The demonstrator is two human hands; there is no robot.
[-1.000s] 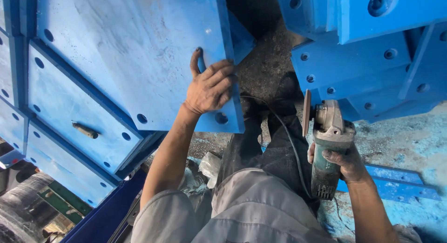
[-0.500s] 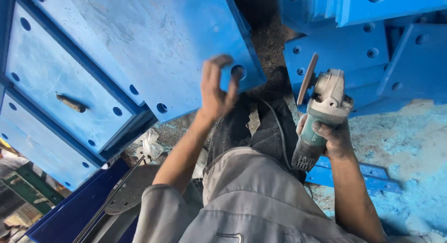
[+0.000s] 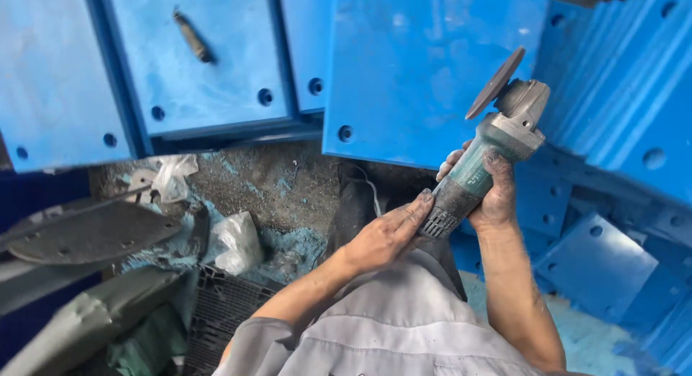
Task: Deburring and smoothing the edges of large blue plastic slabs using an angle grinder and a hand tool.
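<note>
Right hand (image 3: 490, 192) grip wrapped around the angle grinder (image 3: 483, 160) — left hand (image 3: 386, 235) fingers flat against its rear end.

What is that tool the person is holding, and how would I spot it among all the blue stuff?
Start at the big blue plate with holes, top centre. In front of its right edge the right hand grips an angle grinder, and the left hand touches its ribbed rear end. It is the only grey-green thing there, with a dark round disc on its head.
</note>
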